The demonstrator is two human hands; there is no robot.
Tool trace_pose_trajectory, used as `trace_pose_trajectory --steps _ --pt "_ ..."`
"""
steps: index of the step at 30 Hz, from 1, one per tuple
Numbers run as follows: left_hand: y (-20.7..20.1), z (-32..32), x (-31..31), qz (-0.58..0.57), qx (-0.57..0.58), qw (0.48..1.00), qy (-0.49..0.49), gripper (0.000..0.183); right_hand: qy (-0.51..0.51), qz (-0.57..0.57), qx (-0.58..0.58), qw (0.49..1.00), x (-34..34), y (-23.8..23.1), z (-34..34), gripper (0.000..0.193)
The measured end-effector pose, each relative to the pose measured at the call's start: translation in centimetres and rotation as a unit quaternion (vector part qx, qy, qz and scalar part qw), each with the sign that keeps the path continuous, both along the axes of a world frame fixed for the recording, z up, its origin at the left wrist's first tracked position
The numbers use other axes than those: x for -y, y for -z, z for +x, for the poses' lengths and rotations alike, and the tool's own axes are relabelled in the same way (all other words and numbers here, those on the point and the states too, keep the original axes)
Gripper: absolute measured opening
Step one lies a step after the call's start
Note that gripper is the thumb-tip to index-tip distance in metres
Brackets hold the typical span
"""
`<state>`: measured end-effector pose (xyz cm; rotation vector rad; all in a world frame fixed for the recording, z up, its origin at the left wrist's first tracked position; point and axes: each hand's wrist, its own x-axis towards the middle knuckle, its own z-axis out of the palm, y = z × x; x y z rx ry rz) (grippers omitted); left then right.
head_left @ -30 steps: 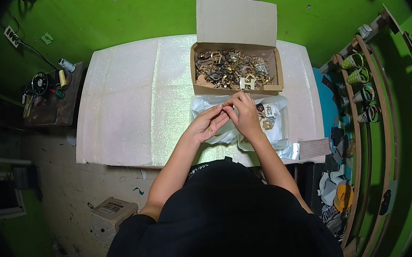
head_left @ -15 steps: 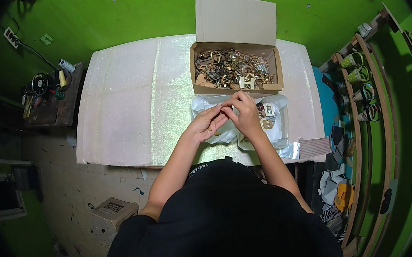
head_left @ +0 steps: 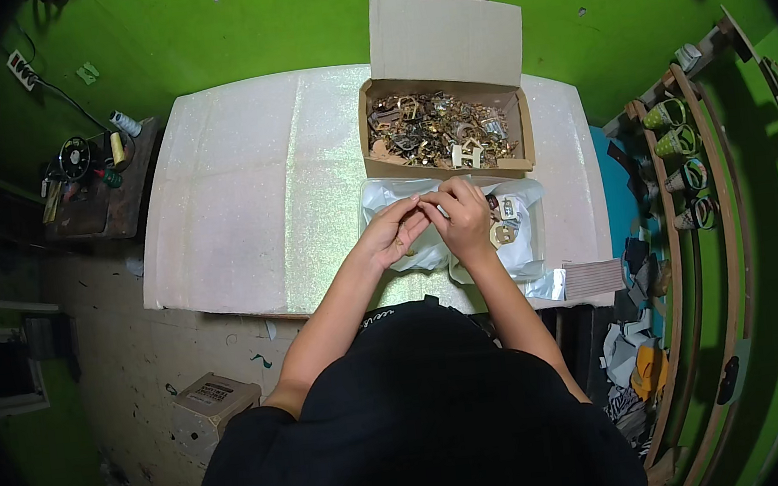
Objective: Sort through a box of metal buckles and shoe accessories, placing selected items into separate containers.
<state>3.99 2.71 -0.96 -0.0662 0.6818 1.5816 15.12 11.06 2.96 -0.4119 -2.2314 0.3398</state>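
My left hand [head_left: 390, 234] and my right hand [head_left: 464, 224] meet fingertip to fingertip above two shallow white trays. Each pinches with thumb and finger; whatever lies between the tips is too small or hidden to name. Below my left hand is the left-hand tray [head_left: 369, 203], lined with pale plastic. Partly covered by my right hand, the right-hand tray [head_left: 539, 240] holds a whitish buckle [head_left: 508, 207], a tan buckle [head_left: 502, 234] and dark pieces. Just beyond my hands stands an open cardboard box [head_left: 525, 136] full of mixed small metal buckles and fittings [head_left: 439, 126].
The box's lid [head_left: 444, 41] is raised toward the green wall. A ribbed grey-pink piece [head_left: 594, 279] lies at the right front of the glittery table [head_left: 225, 193]. Sandals [head_left: 676, 140] hang on a wooden rack at right. Thread spools [head_left: 118, 149] stand on a left side table.
My right hand has shifted very slightly downward and its fingers have closed in a little against the left fingertips. The box and trays stay in place.
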Motion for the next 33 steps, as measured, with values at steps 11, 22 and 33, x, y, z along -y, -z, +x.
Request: trace_pose_trajectory --steps 11,22,33 --pt "0.8 -0.2 0.1 0.002 -0.012 1.0 -0.008 0.02 0.018 -0.062 -0.026 0.998 0.6 0.6 -0.1 0.014" --pt "0.9 -0.1 -0.1 -0.009 0.015 1.0 -0.014 0.02 0.007 -0.112 -0.022 0.993 0.6 1.1 -0.1 0.013" --pt "0.4 -1.1 0.3 0.023 0.086 0.996 -0.029 0.027 -0.203 -0.729 -0.228 0.613 -0.7 3.4 1.2 0.012"
